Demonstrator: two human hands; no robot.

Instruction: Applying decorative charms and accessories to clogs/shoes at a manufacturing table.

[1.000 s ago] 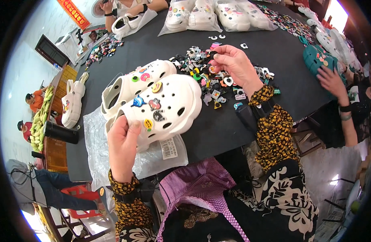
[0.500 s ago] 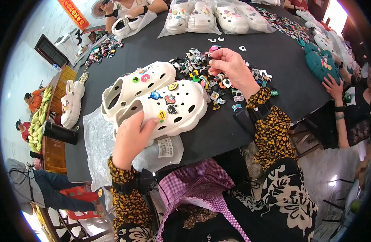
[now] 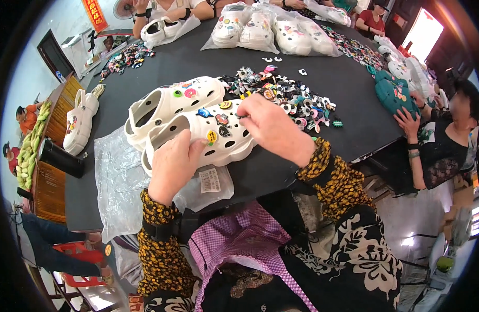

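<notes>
White clog shoes [image 3: 198, 125], two of them, lie side by side on the black table [image 3: 208, 57], partly on a clear plastic bag [image 3: 120, 177]. Little colourful charms dot their tops. The left hand [image 3: 173, 165] rests on the near shoe with its fingers curled over the edge, holding it down. The right hand [image 3: 273, 127] sits on the toe of the same shoe, fingertips pinched close together on top; I cannot tell if a charm is between them. A pile of charms [image 3: 289, 96] lies just behind the right hand.
</notes>
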